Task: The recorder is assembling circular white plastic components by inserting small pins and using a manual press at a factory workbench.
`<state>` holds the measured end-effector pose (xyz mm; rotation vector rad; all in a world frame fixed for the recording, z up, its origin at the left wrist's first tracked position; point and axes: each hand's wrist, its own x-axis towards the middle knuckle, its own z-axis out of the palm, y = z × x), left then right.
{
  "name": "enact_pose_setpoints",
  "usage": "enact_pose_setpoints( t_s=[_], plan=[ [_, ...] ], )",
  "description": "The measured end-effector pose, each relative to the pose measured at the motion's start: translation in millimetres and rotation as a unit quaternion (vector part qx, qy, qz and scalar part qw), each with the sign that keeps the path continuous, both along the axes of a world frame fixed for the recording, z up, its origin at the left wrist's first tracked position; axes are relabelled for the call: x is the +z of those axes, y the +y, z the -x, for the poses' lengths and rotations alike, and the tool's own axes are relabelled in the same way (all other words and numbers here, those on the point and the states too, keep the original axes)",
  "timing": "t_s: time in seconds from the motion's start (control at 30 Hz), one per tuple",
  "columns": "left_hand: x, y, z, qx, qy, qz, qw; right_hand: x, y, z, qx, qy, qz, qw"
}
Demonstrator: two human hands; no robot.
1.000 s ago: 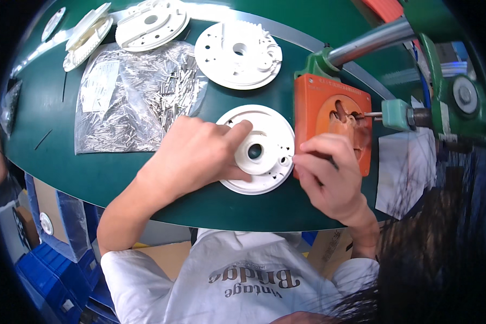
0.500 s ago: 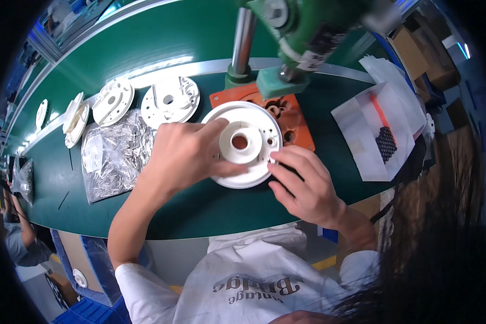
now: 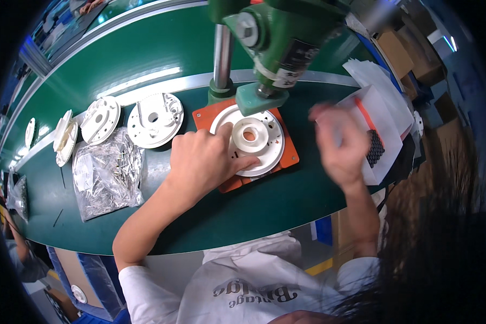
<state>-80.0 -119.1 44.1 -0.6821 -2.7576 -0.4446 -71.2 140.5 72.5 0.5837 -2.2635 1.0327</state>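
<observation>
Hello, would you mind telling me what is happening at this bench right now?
A person is working at a green bench. Their left hand presses on a round white plastic disc that lies on an orange plate under a green press. Their right hand is raised to the right of it, blurred, so I cannot tell if it holds anything. More white discs and a clear bag of small metal pins lie to the left.
</observation>
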Motion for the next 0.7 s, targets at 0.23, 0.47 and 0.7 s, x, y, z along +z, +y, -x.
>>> enact_pose_setpoints(
  t_s=[0.23,0.47,0.7],
  plan=[
    [-5,0,14,-0.078,0.031,-0.052,0.995,170,-27,118,0.044,-0.186,0.203,0.96],
    [-10,-3,8,-0.019,0.008,-0.031,0.999,162,38,158,0.154,-0.085,0.198,0.964],
    [-11,-17,12,-0.019,-0.016,-0.047,0.999,133,39,68,0.319,-0.112,0.196,0.92]
  ],
)
